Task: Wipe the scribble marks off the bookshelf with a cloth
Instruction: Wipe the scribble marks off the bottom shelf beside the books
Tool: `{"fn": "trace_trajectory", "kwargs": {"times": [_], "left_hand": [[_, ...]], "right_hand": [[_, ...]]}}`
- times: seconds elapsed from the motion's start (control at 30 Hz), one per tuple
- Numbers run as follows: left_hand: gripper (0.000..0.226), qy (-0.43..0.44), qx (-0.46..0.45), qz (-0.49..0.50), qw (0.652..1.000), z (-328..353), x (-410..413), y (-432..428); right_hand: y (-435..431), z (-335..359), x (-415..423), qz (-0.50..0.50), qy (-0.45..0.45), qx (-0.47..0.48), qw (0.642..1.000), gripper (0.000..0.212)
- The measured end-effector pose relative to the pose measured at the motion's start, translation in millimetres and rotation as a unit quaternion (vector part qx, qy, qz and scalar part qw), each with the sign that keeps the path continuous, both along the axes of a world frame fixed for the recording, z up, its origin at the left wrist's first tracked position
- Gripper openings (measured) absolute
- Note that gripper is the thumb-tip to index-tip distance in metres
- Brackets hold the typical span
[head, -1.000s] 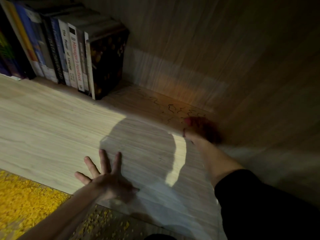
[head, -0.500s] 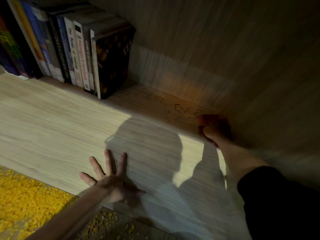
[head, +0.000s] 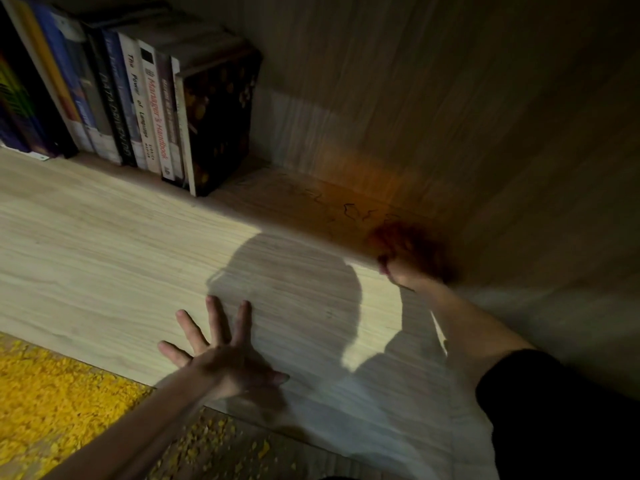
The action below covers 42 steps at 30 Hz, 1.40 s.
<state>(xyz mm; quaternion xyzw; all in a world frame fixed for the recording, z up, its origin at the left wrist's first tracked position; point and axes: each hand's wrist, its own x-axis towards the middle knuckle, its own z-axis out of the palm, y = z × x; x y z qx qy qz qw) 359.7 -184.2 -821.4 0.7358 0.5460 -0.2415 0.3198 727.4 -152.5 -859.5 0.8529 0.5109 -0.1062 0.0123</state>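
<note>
Pale wood-grain bookshelf board (head: pixel 104 258), seen from above in low light, with a row of upright books (head: pixel 152 109) at 10 o'clock, the back panel (head: pixel 381 98) at 12 o'clock and a yellow rug (head: pixel 52 393) at 8 o'clock.

The left hand (head: pixel 221 355) lies flat at 6 o'clock near the front edge, fingers straight and spread, holding nothing. It serves as a brace. The right hand (head: pixel 412 271), at 2 o'clock in the dark corner, grips a reddish cloth (head: pixel 394 237) bunched under its fingers. Motion blur hides the finger detail.

The scribble marks (head: pixel 356 211) are thin, dark, wavy pen lines on the board, just beyond the cloth toward 11 o'clock. Fainter strokes trail off toward the books. They lie close to the seam with the back panel.

The step in hand appears to be rubbing along this strip. It is probably done best with firm downward pressure and short overlapping strokes along the grain. The strokes should work from the corner toward the books, and the cloth should be turned to a clean face as it soils. Shadow (head: pixel 287 289) covers the area, so faint residue may escape notice.
</note>
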Motion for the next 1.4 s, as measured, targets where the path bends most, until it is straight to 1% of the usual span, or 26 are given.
{"fn": "trace_trajectory", "kwargs": {"times": [0.07,0.1,0.13,0.17,0.23,0.27,0.3,0.37,0.43,0.53,0.6,0.67,0.7,0.73,0.77,0.83,0.93,0.97,1.0,1.07,1.1,1.13,1.2,1.27,1.33,1.4], "left_hand": [[0.128,0.003,0.001,-0.002,1.000,-1.2,-0.5,0.7],[0.128,0.005,0.003,-0.001,1.000,-1.8,-0.1,0.9],[0.128,0.008,0.004,0.000,1.000,-2.4,0.6,1.1],[0.128,0.010,0.006,0.000,1.000,-2.9,1.4,0.5],[0.128,0.014,0.009,-0.003,1.000,-2.3,1.7,0.6],[0.128,0.014,0.008,-0.004,1.000,-1.8,1.8,0.9],[0.129,0.013,0.004,-0.005,1.000,-1.8,1.3,1.5],[0.129,0.010,-0.001,-0.004,1.000,0.0,0.7,1.4],[0.128,0.006,-0.004,-0.004,1.000,1.8,0.1,0.7],[0.126,0.004,0.000,-0.004,1.000,1.9,-0.6,0.5],[0.126,0.003,-0.001,-0.004,1.000,-0.9,-0.6,1.1],[0.127,0.001,0.002,-0.005,1.000,-4.3,0.4,1.4],[0.127,0.001,0.004,-0.003,1.000,-5.2,1.0,1.2],[0.127,0.003,0.008,-0.001,1.000,-5.7,1.0,1.2],[0.126,0.007,0.011,-0.002,1.000,-5.0,2.4,0.5],[0.123,0.010,0.015,-0.005,1.000,-4.4,2.5,0.3],[0.122,0.008,0.010,-0.008,1.000,-4.7,2.3,2.5],[0.122,0.011,0.011,-0.005,1.000,-5.4,0.9,3.3],[0.122,0.014,0.011,-0.001,1.000,-4.6,1.0,2.9],[0.121,0.015,0.014,0.003,1.000,-2.2,3.9,1.3],[0.121,0.015,0.018,0.002,1.000,-0.4,5.6,-0.1],[0.120,0.016,0.022,0.004,1.000,1.1,5.2,-0.9],[0.119,0.013,0.022,0.004,1.000,1.2,3.8,-1.8],[0.118,-0.006,0.019,-0.001,1.000,-1.0,1.0,-1.7],[0.119,-0.023,0.019,0.001,1.000,-6.8,-2.0,0.0],[0.119,-0.029,0.023,-0.001,0.999,-10.1,-3.1,2.1]], "right_hand": [[0.3,6.0,16.5,-0.109,-0.023,0.038,0.993,0.054],[3.7,6.4,20.2,-0.158,-0.007,0.054,0.986,0.050],[8.9,10.7,17.3,-0.168,0.016,0.067,0.983,0.048],[18.2,12.2,12.5,-0.141,-0.005,0.064,0.988,0.045],[35.4,19.4,-19.1,-0.078,0.015,0.043,0.996,0.037],[44.0,21.7,-35.3,-0.021,0.025,0.033,0.999,0.041],[50.7,19.7,-51.1,0.033,0.012,0.025,0.999,0.054],[52.6,18.1,-77.8,0.094,0.023,0.012,0.995,0.069],[43.8,10.1,-84.0,0.119,0.063,0.051,0.990,0.058],[20.9,12.4,-54.5,0.172,0.010,0.026,0.985,0.050],[3.4,16.6,-17.9,0.126,0.003,0.042,0.991,0.050],[-7.3,14.7,18.1,0.022,-0.036,0.077,0.996,0.043],[-7.1,13.5,28.2,-0.018,-0.050,0.070,0.996,0.041],[-2.9,8.5,35.8,-0.053,-0.063,0.070,0.994,0.045],[2.7,10.8,35.2,-0.107,-0.046,0.075,0.990,0.050],[14.5,12.7,26.1,-0.150,-0.006,0.099,0.984,0.048],[30.3,23.9,-7.8,-0.097,0.054,0.093,0.989,0.032],[37.9,24.2,-22.5,-0.082,0.081,0.080,0.990,0.036],[43.8,26.7,-40.1,-0.049,0.085,0.062,0.993,0.049],[49.7,20.4,-76.8,0.006,0.064,0.039,0.997,0.063],[45.4,21.4,-97.3,0.048,0.079,0.037,0.995,0.062],[40.0,20.0,-115.1,0.092,0.107,0.045,0.989,0.054],[21.6,13.1,-129.2,0.166,0.115,0.073,0.977,0.042],[2.1,12.5,-114.1,0.208,0.092,0.036,0.973,0.045],[-11.2,13.7,-80.8,0.182,0.095,0.005,0.979,0.046],[-17.1,6.9,-53.0,0.069,0.072,0.003,0.995,0.049]]}}
